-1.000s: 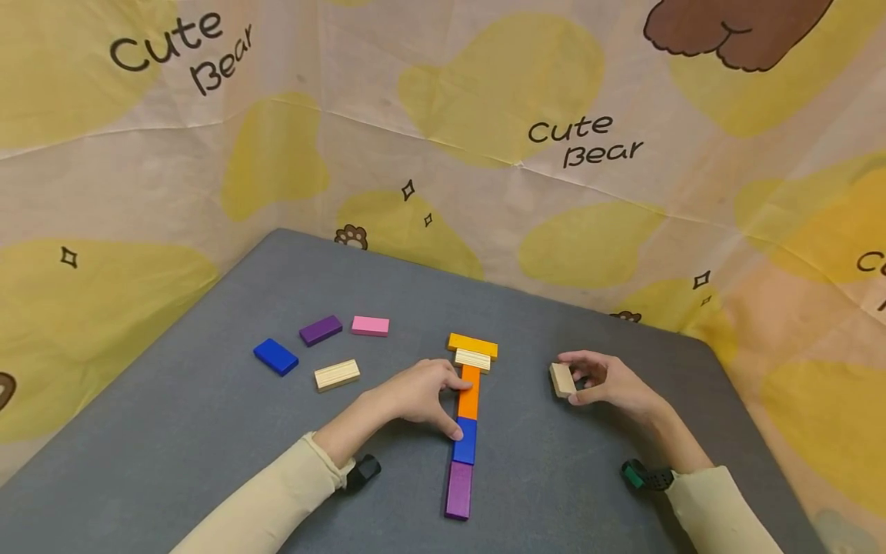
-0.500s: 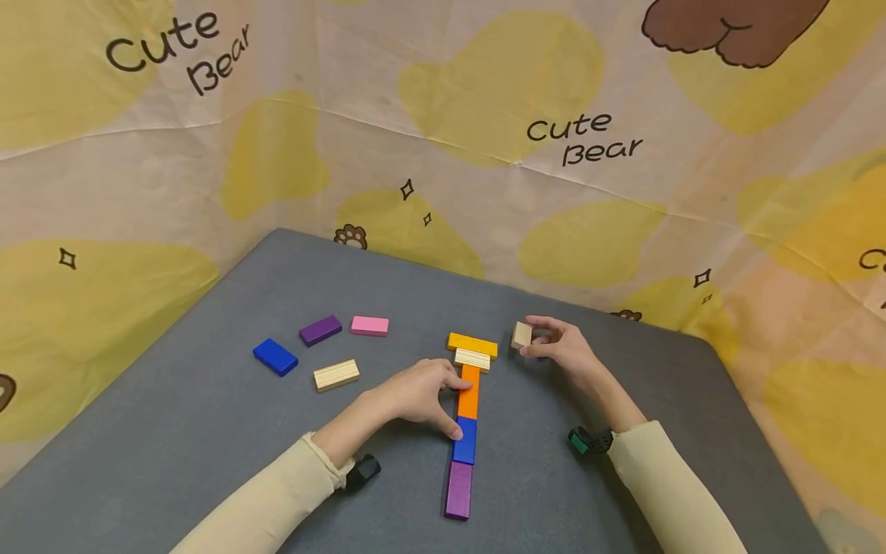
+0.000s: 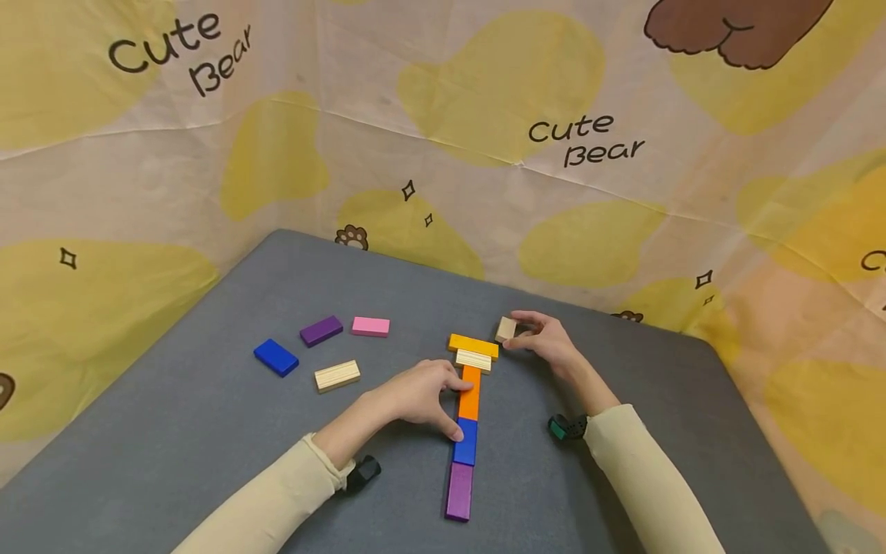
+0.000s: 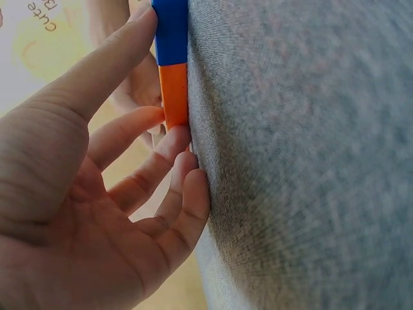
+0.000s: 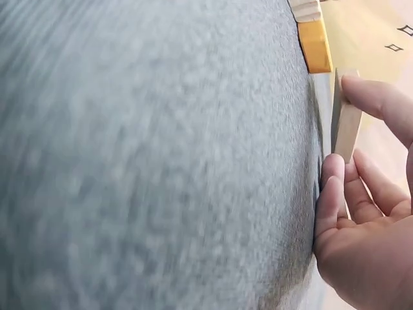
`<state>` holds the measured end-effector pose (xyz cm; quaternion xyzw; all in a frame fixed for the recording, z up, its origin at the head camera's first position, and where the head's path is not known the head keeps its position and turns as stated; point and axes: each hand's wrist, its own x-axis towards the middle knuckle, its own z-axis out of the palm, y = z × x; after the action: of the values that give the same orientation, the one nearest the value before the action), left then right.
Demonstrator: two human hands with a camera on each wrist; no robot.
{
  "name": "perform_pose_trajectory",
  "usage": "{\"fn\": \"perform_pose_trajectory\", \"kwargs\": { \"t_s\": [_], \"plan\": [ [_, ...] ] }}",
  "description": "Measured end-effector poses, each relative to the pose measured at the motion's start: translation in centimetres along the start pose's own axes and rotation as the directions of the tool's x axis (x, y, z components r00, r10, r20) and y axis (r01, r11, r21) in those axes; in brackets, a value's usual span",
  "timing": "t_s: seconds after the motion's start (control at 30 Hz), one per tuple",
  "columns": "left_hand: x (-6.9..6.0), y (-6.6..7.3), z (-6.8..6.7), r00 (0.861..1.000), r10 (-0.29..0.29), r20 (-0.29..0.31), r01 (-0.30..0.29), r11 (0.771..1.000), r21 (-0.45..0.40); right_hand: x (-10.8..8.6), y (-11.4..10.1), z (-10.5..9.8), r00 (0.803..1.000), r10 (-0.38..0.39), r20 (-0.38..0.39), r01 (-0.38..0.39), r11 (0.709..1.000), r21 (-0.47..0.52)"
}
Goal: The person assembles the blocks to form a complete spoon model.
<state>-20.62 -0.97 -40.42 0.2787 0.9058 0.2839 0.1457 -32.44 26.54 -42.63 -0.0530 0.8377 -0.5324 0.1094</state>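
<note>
A column of flat blocks lies on the table: a purple block (image 3: 458, 492), a blue block (image 3: 464, 442), an orange block (image 3: 469, 392). At its far end a natural wood block (image 3: 474, 362) and a yellow block (image 3: 474, 345) lie crosswise. My left hand (image 3: 422, 392) rests beside the column, thumb touching the blue block and index finger on the orange one. My right hand (image 3: 550, 342) pinches another plain wooden block (image 3: 506, 329) between thumb and fingers. In the right wrist view this wooden block (image 5: 348, 126) is tilted, a small gap from the yellow block (image 5: 315, 48).
On the left of the grey table (image 3: 208, 438) lie a loose blue block (image 3: 276, 357), a purple block (image 3: 321, 331), a pink block (image 3: 371, 327) and a wooden block (image 3: 337, 375). A patterned cloth (image 3: 443, 154) hangs behind the table's far edge.
My right hand has carried the wooden block leftward and away from me, to just beside the yellow block's right end. My left hand has stayed in place.
</note>
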Motion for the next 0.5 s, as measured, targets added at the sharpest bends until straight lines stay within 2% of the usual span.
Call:
{"fn": "perform_pose_trajectory", "kwargs": {
  "t_s": [0.27, 0.5],
  "plan": [
    [0.02, 0.07, -0.01, 1.000, -0.008, 0.004, 0.008, 1.000, 0.009, 0.26, -0.02, 0.42, 1.000, 0.006, -0.029, -0.007, 0.999, -0.033],
    [0.00, 0.04, -0.03, 1.000, -0.003, 0.001, 0.003, 1.000, 0.010, 0.30, 0.11, 0.17, 1.000, 0.017, -0.007, -0.017, 1.000, -0.021]
  ]
}}
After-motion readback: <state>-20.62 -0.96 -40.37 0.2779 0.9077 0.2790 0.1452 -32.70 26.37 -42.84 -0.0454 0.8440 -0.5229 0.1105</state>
